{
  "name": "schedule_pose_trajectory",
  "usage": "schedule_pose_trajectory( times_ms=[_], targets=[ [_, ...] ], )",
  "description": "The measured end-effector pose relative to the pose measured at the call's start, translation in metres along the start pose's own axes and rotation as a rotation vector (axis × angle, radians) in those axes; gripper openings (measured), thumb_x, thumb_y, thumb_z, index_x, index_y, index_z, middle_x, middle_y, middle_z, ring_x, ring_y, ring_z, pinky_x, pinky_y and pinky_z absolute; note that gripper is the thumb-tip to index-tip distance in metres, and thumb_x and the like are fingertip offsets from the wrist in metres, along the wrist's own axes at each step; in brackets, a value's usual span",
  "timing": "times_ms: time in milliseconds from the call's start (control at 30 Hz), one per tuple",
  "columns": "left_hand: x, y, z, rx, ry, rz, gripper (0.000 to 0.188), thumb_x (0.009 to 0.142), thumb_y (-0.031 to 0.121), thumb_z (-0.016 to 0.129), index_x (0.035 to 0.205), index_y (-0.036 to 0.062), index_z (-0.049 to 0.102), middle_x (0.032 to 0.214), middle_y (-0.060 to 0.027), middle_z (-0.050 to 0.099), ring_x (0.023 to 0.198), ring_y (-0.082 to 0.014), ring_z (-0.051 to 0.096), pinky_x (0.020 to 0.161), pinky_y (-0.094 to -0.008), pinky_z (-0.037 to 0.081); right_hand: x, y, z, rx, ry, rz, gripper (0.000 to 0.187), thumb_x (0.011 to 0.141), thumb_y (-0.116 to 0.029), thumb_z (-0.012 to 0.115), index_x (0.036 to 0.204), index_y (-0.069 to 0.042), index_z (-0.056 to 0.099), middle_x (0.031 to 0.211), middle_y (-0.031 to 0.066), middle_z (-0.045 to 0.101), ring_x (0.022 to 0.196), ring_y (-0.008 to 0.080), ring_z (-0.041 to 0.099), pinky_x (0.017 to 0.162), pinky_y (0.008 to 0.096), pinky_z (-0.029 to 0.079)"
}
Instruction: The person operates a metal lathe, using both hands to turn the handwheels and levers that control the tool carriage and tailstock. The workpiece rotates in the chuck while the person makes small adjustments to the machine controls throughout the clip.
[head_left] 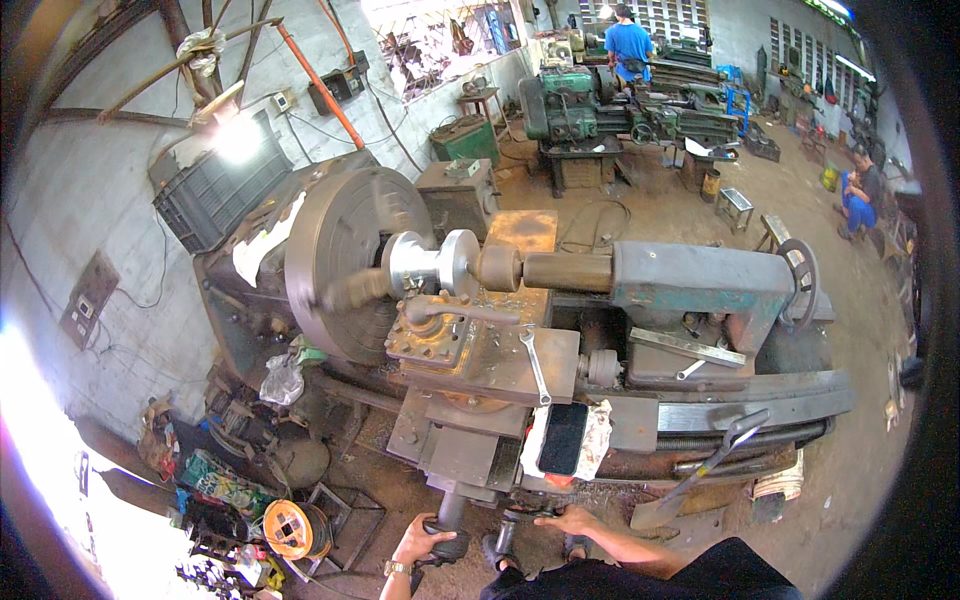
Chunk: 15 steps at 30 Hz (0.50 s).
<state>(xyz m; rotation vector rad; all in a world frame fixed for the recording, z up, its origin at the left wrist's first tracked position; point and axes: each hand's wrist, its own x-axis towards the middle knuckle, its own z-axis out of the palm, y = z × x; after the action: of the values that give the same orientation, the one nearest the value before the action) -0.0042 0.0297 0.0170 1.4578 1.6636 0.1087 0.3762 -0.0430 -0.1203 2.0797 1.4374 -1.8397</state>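
Both hands at the crank handles of a worn grey lathe

Left hand (418, 545) has its grip wrapped round a dark cylindrical handle (449, 517); right hand (568, 521) closes on a second handle (507, 524) just beside it; above, a black phone (563, 438) lies on white cloth, a steel spanner (535, 365) on the rusty carriage, and a bright aluminium workpiece (432, 264) sits in the blurred round chuck (345, 262).
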Motion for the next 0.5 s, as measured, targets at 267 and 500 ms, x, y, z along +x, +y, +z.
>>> schedule_pose_trajectory(
  times_ms=[267, 500],
  targets=[
    [0.001, -0.004, 0.000, -0.037, -0.070, -0.024, 0.111, 0.061, 0.065, 0.090, 0.141, -0.0012, 0.051, 0.125, -0.0223, 0.066, 0.115, -0.0300, 0.065, 0.100, -0.0386, 0.051, -0.003, 0.007, 0.000, -0.030, 0.085, -0.090, 0.086, 0.079, -0.079, 0.065, 0.122, -0.005, 0.071, 0.118, 0.0173, 0.074, 0.111, 0.0369, 0.068, 0.097, 0.0468, 0.051],
    [-0.018, 0.149, -0.146, 0.636, -0.315, 0.463, 0.074, 0.083, 0.048, 0.075, 0.135, -0.0010, 0.054, 0.127, -0.0267, 0.063, 0.117, -0.0431, 0.062, 0.100, -0.0496, 0.051, 0.007, 0.013, 0.004, 0.150, 0.228, -0.194, 0.084, 0.080, -0.070, 0.071, 0.119, 0.005, 0.070, 0.111, 0.0236, 0.073, 0.105, 0.0365, 0.069, 0.093, 0.0469, 0.051]
  ],
)
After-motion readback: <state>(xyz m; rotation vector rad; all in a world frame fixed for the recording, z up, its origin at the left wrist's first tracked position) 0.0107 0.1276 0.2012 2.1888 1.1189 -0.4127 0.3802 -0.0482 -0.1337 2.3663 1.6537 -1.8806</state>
